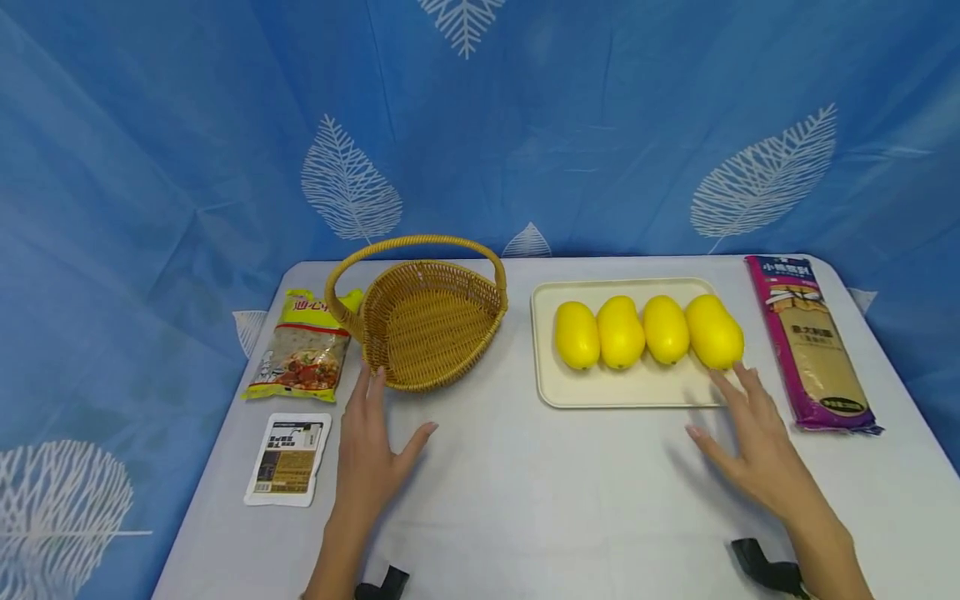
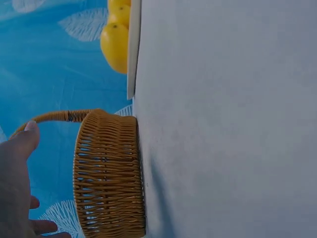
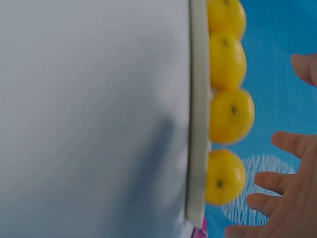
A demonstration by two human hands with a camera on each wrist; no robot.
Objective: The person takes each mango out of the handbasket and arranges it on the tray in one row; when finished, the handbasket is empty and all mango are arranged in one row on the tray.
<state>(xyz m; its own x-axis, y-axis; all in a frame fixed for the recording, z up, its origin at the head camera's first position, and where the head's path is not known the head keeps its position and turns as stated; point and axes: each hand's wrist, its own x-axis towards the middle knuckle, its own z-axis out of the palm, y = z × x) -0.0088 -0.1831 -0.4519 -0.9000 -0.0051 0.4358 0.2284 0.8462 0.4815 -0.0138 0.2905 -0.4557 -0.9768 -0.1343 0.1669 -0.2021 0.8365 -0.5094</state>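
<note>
A brown wicker basket [image 1: 431, 329] with an arched handle stands on the left half of the table. My left hand [image 1: 367, 446] hovers in front of it, thumb spread, fingertips overlapping its near rim in the head view. On the right, several yellow oblong mangoes [image 1: 621, 333] lie in a row on a cream tray [image 1: 600, 393]. My right hand [image 1: 761, 446] is over the tray's near right corner, its fingertips close to the rightmost mango [image 1: 714, 332]. Both hands have their fingers loosely extended and hold nothing. In the right wrist view, the fingers [image 3: 277, 183] are spread beside the mangoes.
Left of the basket lies a yellow-edged food bag [image 1: 303, 346], with a small white-edged packet [image 1: 288, 460] nearer the front. A purple pack of noodles [image 1: 813, 346] lies right of the tray. A blue leaf-patterned cloth [image 1: 570, 133] hangs behind the white table [image 1: 555, 500].
</note>
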